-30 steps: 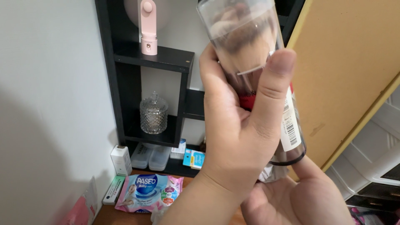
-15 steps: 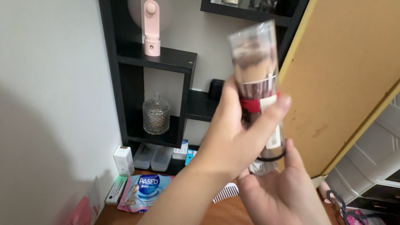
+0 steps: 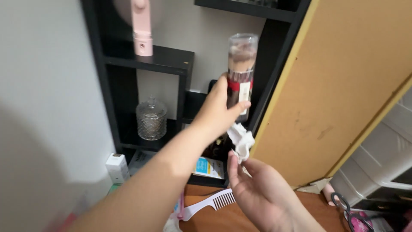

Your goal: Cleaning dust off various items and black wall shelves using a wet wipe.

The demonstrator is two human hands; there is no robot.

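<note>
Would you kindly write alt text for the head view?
The left hand holds a clear brush tube upright before a black wall shelf, while the right hand pinches a crumpled white tissue below it. A comb lies on the wooden desk.

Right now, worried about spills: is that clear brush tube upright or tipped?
Upright: the clear brush tube stands vertical in the left hand, bristles up.

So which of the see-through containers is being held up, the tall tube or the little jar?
The tall clear tube with the brush inside, gripped upright by the left hand. The patterned glass jar with a lid sits untouched on the black shelf.
</note>
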